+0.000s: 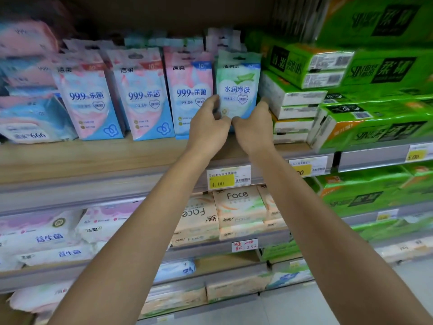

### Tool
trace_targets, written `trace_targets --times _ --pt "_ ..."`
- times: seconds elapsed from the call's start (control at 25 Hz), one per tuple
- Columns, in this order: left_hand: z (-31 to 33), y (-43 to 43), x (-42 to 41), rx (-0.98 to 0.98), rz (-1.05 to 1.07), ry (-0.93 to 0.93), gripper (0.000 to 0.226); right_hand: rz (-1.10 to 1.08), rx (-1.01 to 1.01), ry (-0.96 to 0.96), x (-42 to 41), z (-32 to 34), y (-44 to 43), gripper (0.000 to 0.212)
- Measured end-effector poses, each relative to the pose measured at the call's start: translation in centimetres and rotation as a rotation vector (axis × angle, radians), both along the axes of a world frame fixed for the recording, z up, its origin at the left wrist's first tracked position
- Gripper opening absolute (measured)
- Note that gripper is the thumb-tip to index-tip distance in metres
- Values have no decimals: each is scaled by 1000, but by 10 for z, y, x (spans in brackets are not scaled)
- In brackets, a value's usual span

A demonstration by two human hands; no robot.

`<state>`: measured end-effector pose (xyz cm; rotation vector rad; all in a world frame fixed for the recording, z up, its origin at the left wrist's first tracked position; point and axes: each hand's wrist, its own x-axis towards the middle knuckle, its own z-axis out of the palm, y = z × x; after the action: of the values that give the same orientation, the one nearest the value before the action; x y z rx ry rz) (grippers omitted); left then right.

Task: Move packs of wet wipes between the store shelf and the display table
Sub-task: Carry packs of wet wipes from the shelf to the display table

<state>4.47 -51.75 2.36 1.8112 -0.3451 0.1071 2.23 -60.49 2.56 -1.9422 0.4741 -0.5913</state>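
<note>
Head view: you stand at the shelf [93, 158] with both hands on a green pack [237, 90] of wet wipes, which stands upright on the board directly above the yellow tag [222, 180]. Your left hand [208, 124] pinches the pack's lower left edge, fingers curled and thumb at its front. Your right hand [255, 127] curls round the lower right edge, fingertips tucked behind it. Both hands grasp the pack.

Up and left of the tag, pink packs [143, 97] stand in a row, the nearest just beside the green one. Up and right of the tag, tissue bundles [304, 66] crowd close.

The step in hand looks like handling this one pack at the shelf, though whether it is coming off or going in cannot be told. The display table is out of sight. If the pack is coming off, the next move calls for a straight pull toward you, clear of both neighbours.
</note>
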Motion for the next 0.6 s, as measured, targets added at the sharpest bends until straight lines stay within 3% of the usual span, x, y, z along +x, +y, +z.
trace_targets --times 0.16,0.4,0.6 --pt "-3 1 -1 -77 -6 89 49 -81 -74 0 -12 1 10 49" --pt "-6 10 -1 -147 -17 140 41 -123 -25 -81 -22 3 18 32" --pt "5 16 -11 -217 26 57 42 -176 35 -257 -38 1 18 41"
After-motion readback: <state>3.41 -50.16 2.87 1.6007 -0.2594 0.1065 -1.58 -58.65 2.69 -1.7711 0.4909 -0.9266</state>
